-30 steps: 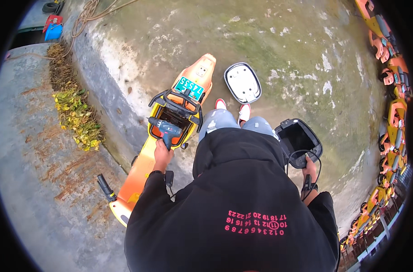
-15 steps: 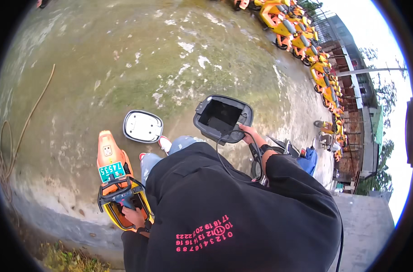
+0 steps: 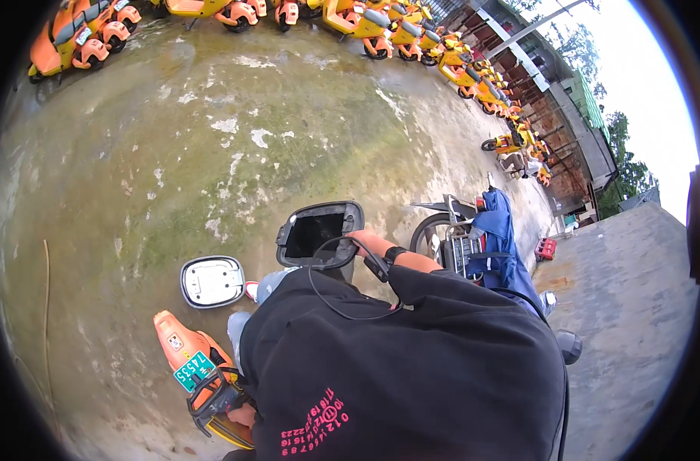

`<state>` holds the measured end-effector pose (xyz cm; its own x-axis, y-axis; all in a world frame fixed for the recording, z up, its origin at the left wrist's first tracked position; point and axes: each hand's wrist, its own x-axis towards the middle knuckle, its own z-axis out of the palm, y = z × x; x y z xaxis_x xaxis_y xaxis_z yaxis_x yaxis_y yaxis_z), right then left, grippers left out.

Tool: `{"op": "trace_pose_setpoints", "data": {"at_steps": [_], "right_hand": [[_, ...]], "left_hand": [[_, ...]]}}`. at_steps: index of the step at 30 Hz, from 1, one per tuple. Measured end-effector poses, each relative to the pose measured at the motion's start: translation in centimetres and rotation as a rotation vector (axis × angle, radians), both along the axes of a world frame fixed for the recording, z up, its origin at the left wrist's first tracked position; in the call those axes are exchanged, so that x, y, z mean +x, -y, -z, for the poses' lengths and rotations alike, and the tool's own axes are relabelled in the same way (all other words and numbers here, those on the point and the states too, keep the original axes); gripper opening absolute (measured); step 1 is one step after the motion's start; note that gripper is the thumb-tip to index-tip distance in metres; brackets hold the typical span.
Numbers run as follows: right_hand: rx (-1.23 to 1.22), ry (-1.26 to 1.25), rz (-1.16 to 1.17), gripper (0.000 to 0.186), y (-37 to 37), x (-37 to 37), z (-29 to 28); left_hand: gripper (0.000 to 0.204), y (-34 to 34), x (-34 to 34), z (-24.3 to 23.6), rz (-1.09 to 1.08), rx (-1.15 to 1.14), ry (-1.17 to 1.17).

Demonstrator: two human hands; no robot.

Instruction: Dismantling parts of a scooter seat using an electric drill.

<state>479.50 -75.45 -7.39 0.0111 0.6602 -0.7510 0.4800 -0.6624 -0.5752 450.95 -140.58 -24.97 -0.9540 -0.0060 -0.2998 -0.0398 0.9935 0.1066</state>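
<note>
My right hand [image 3: 367, 243] grips the rim of a dark grey, open storage bucket [image 3: 330, 261], held out in front of me with its hollow black inside showing. A thin black cable [image 3: 317, 290] loops past that hand. Low on the left, my left hand [image 3: 243, 415] is closed around what looks like a cordless drill [image 3: 225, 397], partly hidden by my fingers. It is over the opened body of an orange and yellow scooter [image 3: 182, 344] with a green plate and black rear rail. An oval white panel with a dark rim [image 3: 211, 282] lies on the ground near my feet.
Rows of orange and yellow scooters [image 3: 357, 19] stand along the far side. To my right is a parked two-wheeler [image 3: 457, 250] draped in blue cloth. Beyond it sits a small red object [image 3: 546, 249]. A hose [image 3: 47, 307] lies on the concrete at left.
My view has swung, bringing more parked scooters in at the top and the blue-draped two-wheeler at right. Both hands keep their grips; bucket and scooter sit further toward the picture's left and bottom respectively.
</note>
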Motion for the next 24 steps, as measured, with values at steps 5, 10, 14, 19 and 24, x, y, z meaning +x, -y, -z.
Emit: {"op": "trace_pose_setpoints", "data": {"at_steps": [5, 10, 14, 19, 24], "right_hand": [[0.682, 0.458, -1.306, 0.037, 1.4, 1.9, -2.4], [0.619, 0.156, -0.912, 0.035, 2.7, 3.4, -3.3], [0.153, 0.051, -0.294, 0.025, 3.4, 0.8, -4.5], [0.053, -0.128, 0.426, 0.018, 4.1, -1.4, -6.0], [0.03, -0.098, 0.409, 0.018, 4.0, -1.7, -5.3]], "left_hand": [[0.03, 1.2, -4.0, -1.1, -0.184, 0.635, 0.135], [0.023, 4.0, -6.0, 0.5, 0.009, 0.551, 0.338], [0.027, 3.7, -7.4, 0.0, -0.36, 0.552, 0.685], [0.028, 1.8, -5.3, -2.6, -1.062, 1.126, 0.41], [0.04, 1.2, -6.3, -2.9, -1.217, 1.378, 0.35]]}}
